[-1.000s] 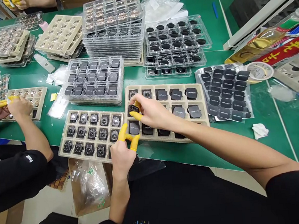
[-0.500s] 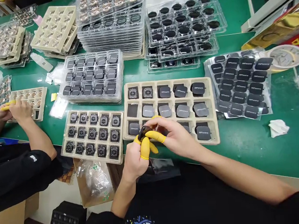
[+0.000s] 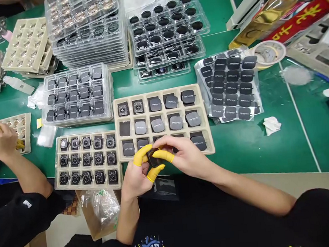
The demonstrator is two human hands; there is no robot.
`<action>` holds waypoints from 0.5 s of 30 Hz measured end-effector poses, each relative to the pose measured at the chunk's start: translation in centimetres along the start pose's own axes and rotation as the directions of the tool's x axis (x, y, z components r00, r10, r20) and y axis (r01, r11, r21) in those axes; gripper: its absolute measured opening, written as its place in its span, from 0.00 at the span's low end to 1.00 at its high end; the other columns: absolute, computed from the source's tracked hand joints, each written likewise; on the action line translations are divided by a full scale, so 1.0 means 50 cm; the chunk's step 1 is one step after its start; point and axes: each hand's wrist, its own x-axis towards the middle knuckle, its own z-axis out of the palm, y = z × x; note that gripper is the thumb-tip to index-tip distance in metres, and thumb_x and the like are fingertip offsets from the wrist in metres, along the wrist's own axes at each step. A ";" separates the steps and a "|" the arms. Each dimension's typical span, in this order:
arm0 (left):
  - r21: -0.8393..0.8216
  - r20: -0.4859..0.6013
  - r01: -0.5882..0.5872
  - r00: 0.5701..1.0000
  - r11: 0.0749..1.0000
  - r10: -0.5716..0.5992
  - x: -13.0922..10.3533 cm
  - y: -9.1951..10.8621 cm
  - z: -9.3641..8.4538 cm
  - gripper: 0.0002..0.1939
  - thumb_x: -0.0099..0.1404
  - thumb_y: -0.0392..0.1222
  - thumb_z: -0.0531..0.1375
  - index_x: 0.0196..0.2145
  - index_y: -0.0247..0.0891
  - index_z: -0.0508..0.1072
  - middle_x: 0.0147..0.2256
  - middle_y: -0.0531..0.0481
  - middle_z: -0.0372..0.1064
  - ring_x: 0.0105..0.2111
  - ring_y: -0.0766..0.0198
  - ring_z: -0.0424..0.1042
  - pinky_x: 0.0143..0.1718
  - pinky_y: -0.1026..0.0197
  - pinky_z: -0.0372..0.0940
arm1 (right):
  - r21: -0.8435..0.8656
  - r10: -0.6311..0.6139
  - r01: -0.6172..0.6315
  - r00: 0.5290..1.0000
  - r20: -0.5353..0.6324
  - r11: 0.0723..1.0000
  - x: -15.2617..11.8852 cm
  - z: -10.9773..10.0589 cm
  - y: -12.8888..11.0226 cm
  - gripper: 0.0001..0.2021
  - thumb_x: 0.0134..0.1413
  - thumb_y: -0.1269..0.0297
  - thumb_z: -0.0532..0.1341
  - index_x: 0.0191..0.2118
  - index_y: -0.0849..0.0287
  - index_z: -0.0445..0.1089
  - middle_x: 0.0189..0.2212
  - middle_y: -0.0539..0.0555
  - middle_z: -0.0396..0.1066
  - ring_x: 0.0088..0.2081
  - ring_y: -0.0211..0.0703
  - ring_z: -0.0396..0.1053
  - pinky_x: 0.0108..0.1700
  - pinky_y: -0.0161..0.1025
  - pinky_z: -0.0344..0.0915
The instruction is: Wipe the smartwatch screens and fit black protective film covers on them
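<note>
My left hand (image 3: 138, 175), with yellow finger covers, grips a small dark square watch-like piece (image 3: 153, 159) between its fingers. On the other side of the same piece, my right hand (image 3: 181, 154) pinches it with a yellow-covered thumb. Both hands are over the front edge of a beige tray (image 3: 207, 129), hiding part of its front row. That tray holds square pieces with dark grey covers and two round-marked watch backs at its back left; one compartment in the middle row shows only a dark liner. Left of it lies another beige tray (image 3: 55, 163) full of watch-like pieces.
Stacked clear trays (image 3: 89, 55) stand at the back. Nearer is a clear tray stack (image 3: 111, 93) of dark squares. On the right lie a sheet of dark stickers (image 3: 230, 87), a tape roll (image 3: 280, 51) and crumpled tissue (image 3: 272, 125). Another person's hand (image 3: 3, 141) works at the far left.
The view has shifted right, so the table things sit further left. The held piece has turned to show a flatter face. The other person's hands have moved apart.
</note>
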 end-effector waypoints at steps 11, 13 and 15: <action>-0.105 -0.052 0.045 0.997 0.993 -0.051 0.030 0.018 0.069 0.27 0.64 0.53 0.79 0.55 0.42 0.78 0.25 0.59 0.69 0.19 0.71 0.66 0.19 0.69 0.65 | -0.243 -0.300 0.281 0.953 -0.043 0.928 -0.019 -0.053 0.009 0.05 0.76 0.63 0.65 0.42 0.52 0.75 0.42 0.57 0.78 0.44 0.50 0.74 0.48 0.47 0.76; -0.113 -0.094 0.063 0.993 0.992 -0.074 0.039 0.024 0.077 0.25 0.62 0.53 0.80 0.51 0.43 0.80 0.26 0.58 0.71 0.20 0.69 0.71 0.20 0.70 0.69 | -0.210 -0.310 0.296 0.950 -0.034 0.932 -0.028 -0.087 0.007 0.07 0.77 0.60 0.64 0.42 0.52 0.76 0.41 0.56 0.79 0.43 0.48 0.75 0.47 0.46 0.75; -0.140 -0.166 0.084 0.980 0.987 -0.108 0.050 0.024 0.080 0.27 0.58 0.55 0.82 0.49 0.44 0.80 0.29 0.55 0.77 0.25 0.64 0.80 0.26 0.67 0.77 | -0.229 -0.266 0.234 0.956 -0.122 0.945 -0.034 -0.159 0.018 0.08 0.76 0.56 0.66 0.42 0.52 0.77 0.41 0.55 0.80 0.41 0.47 0.76 0.45 0.44 0.75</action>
